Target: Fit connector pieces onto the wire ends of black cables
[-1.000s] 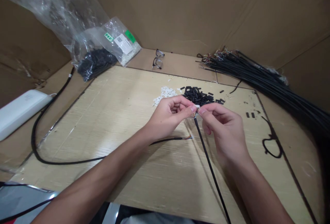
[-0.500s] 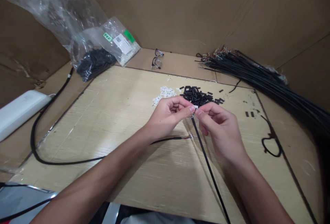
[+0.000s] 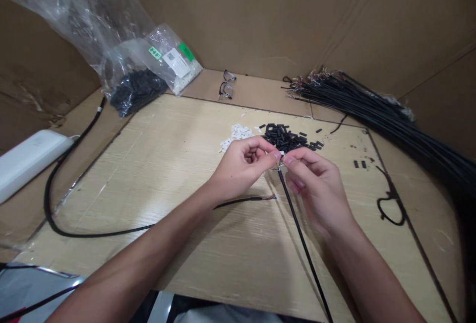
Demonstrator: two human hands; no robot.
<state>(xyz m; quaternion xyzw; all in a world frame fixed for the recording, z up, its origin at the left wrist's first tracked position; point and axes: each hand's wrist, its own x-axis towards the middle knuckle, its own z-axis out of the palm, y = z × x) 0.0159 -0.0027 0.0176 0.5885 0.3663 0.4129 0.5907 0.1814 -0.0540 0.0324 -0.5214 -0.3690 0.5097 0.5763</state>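
Note:
Between finger and thumb, my left hand (image 3: 248,161) pinches a small white connector (image 3: 282,154) above the board. My right hand (image 3: 314,179) is closed at the thin wires just beside it, fingertips nearly meeting those of the left. From these wires a black cable (image 3: 303,243) runs down toward the board's near edge. Which wire the right fingers grip is too small to make out. Below my left wrist lies a second black cable (image 3: 245,200), its coloured wires ending in a white connector (image 3: 275,196). Just beyond my fingers are piles of white connectors (image 3: 238,135) and black sleeves (image 3: 282,137).
A thick bundle of black cables (image 3: 372,104) lies along the right side. Clear bags of black parts (image 3: 137,92) and white parts (image 3: 188,77) sit at the back left. Glasses (image 3: 226,90) rest by the cardboard wall. A white box (image 3: 33,161) stands at left.
Both hands keep their pinch and have barely moved. The top end of the held cable has shifted slightly right, with more of its thin wires showing.

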